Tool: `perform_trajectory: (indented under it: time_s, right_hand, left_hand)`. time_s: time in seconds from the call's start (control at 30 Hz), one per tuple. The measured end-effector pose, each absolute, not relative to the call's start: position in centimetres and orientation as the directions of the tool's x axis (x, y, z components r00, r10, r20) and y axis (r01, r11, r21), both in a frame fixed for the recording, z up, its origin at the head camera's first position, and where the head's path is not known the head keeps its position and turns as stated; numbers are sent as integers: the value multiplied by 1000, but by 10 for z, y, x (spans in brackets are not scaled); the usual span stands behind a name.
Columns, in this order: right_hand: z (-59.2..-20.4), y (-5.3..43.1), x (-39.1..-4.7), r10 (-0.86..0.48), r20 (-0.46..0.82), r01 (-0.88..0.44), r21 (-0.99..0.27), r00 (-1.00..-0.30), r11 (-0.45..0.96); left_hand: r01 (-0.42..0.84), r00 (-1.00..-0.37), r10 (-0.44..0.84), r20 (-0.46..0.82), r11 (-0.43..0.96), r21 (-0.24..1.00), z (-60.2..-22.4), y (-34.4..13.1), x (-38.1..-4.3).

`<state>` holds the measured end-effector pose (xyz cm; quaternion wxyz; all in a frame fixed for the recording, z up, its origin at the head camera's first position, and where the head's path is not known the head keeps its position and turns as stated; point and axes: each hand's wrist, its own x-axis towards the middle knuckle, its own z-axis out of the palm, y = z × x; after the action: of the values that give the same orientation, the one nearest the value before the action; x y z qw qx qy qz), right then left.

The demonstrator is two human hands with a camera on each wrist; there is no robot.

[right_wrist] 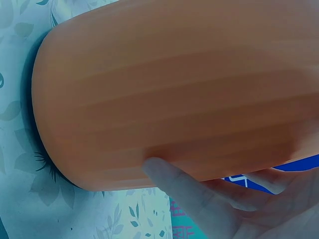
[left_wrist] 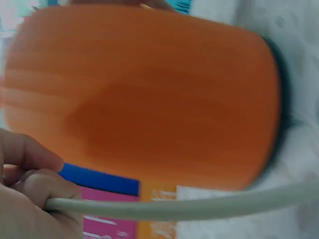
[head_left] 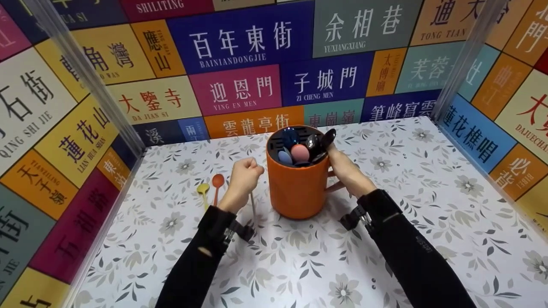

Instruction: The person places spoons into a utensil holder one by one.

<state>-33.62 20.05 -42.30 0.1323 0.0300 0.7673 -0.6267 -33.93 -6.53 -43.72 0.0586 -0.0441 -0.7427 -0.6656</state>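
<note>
My left hand [head_left: 246, 177] holds a thin grey-beige rod [left_wrist: 189, 208] that points down from the fist; its upper end is hidden by the fingers. Just right of that hand stands a large orange mug-shaped utensil holder [head_left: 297, 190], upright, with a black slotted insert at its top. Several utensil heads stick out of it, among them a pink one [head_left: 300, 152], a pale blue one [head_left: 284, 157] and dark shiny ones [head_left: 290, 135]. On the holder's right side, by its handle [head_left: 335, 186], my right hand [head_left: 349, 171] grips the wall, thumb [right_wrist: 167, 172] on the near surface and fingers behind.
A yellow spoon [head_left: 203, 188] and an orange-red spoon [head_left: 218, 181] lie on the flowered tabletop [head_left: 299, 261], left of my left hand and partly behind its wrist. Upright panels [head_left: 239, 38] with coloured name blocks enclose the table at the back and both sides.
</note>
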Motion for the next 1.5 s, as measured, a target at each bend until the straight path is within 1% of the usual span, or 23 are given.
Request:
perform_trajectory:
  time_s: [0.17, 0.27, 0.37, 0.5, 0.7, 0.97, 1.13, 1.3, 1.43, 1.5]
  right_hand:
    - [-423, 198, -338, -123, -230, 201, -957, -965, 209]
    - [-422, 197, -339, -123, -224, 195, -958, -967, 211]
    - [-422, 197, -340, -127, -224, 193, -957, -966, 217]
    - [-421, 198, -339, -125, -223, 192, -955, -967, 224]
    - [-421, 201, -340, -113, -228, 199, -954, -967, 224]
    - [-420, 200, -341, -111, -234, 207, -955, -966, 214]
    - [-420, 201, -341, -105, -234, 209, -956, -967, 206]
    - [-422, 202, -340, -105, -227, 201, -956, -968, 213]
    - [-423, 201, -339, -102, -231, 205, -955, -968, 214]
    - [-423, 201, -339, -102, -229, 205, -957, -968, 206]
  left_hand:
    - [203, -979, -5, 204, -131, 970, -406, -66, -322]
    - [247, -966, 15, 260, -265, 932, -386, -68, -312]
    - [290, -946, 34, 324, -366, 884, -371, -69, -303]
    - [368, -908, 22, 418, -432, 823, -354, -67, -293]
    - [516, -827, -65, 559, -483, 708, -336, -60, -285]
    - [682, -708, -231, 667, -471, 560, -314, -55, -292]
    - [746, -659, -300, 690, -376, 550, -306, -51, -306]
    - [770, -637, -283, 717, -204, 604, -316, -42, -320]
    - [759, -646, -223, 730, -84, 645, -336, -34, -329]
    - [751, -654, -195, 730, -58, 657, -345, -30, -333]
